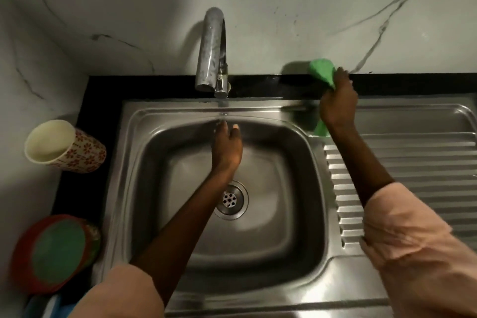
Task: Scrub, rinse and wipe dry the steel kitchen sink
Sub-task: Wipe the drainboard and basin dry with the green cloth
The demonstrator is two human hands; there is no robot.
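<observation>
From the head camera I see the steel sink [271, 245] set in a black counter [103, 95], its basin dull, empty and streaked, a thin stream falling from the tap [211, 51]. My left hand [227, 150] reaches flat, fingers extended, under that water. My right hand [338, 103] is clenched around a green cloth [322, 71] at the sink's back rim beside the ribbed drainboard [413, 162].

Steel sink [273, 263] is set into a black counter: square basin with rounded corners, round perforated drain [230, 199] at centre, ribbed draining board [418, 175] to the right. Tap [212, 51] is mounted behind the basin, spout arched over the back rim. Green cloth [322, 73] is held bunched above the sink's back right rim.
</observation>
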